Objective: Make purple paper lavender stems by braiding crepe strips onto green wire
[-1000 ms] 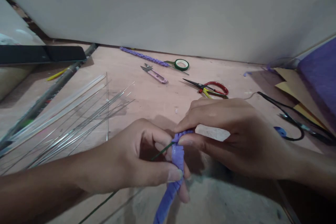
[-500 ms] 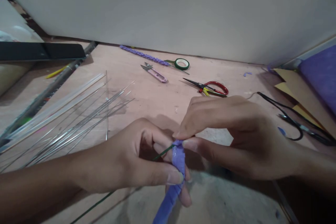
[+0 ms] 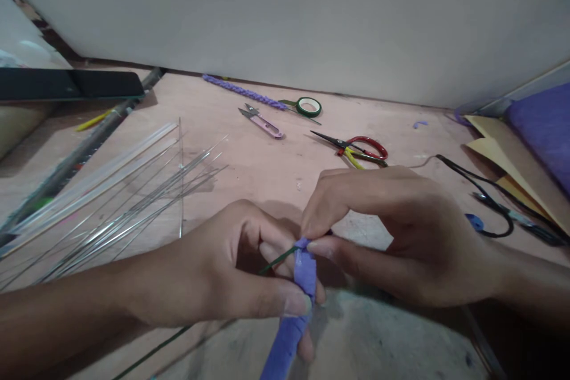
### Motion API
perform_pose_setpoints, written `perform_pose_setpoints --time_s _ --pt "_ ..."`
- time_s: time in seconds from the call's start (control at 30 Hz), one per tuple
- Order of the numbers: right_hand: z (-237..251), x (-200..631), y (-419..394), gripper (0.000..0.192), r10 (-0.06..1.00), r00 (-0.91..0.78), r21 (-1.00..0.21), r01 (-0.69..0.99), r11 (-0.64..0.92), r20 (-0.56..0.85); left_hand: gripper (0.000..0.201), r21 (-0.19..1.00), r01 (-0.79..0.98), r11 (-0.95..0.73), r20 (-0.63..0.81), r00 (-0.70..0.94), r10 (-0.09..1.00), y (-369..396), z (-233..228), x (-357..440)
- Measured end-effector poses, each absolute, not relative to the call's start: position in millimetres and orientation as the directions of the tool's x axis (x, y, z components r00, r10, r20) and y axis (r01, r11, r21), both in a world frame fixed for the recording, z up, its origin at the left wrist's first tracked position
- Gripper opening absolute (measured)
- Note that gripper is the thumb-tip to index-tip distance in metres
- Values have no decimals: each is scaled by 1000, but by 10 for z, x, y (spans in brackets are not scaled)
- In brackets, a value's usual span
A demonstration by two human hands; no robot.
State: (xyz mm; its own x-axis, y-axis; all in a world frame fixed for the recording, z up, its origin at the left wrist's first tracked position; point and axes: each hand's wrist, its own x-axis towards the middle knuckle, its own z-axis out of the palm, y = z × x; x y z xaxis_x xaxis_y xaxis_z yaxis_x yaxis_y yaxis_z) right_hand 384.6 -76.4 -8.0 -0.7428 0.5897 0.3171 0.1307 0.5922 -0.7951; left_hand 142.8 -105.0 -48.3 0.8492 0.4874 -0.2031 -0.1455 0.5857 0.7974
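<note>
A purple crepe paper strip (image 3: 285, 341) with a fringed edge runs up from the bottom of the view between my hands. My left hand (image 3: 222, 273) is closed on it, thumb on top and fingers beneath. At the strip's upper end, my right hand (image 3: 392, 231) pinches the paper between thumb and forefinger, where it meets a thin green wire stem (image 3: 154, 349). That stem passes behind my left thumb and slants down to the lower left. What lies right under the right fingertips is hidden.
Thin metal wires (image 3: 129, 219) lie at the left. Farther back are pink thread snips (image 3: 262, 123), a finished purple fringed stem (image 3: 243, 91), green floral tape (image 3: 309, 107) and red-handled scissors (image 3: 351, 147). A black cable (image 3: 472, 177) and tan paper (image 3: 503, 148) lie right.
The right fingertips and the strip's top end have shifted very slightly to the right. Both hands keep their hold on the paper; the tools on the table stay where they were.
</note>
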Motion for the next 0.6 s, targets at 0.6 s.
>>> perform_pose_setpoints --time_s 0.6 --pt "-111 3869 -744 10 403 -794 -652 11 759 455 5 795 -158 586 -214 831 514 -1064 -418 1481"
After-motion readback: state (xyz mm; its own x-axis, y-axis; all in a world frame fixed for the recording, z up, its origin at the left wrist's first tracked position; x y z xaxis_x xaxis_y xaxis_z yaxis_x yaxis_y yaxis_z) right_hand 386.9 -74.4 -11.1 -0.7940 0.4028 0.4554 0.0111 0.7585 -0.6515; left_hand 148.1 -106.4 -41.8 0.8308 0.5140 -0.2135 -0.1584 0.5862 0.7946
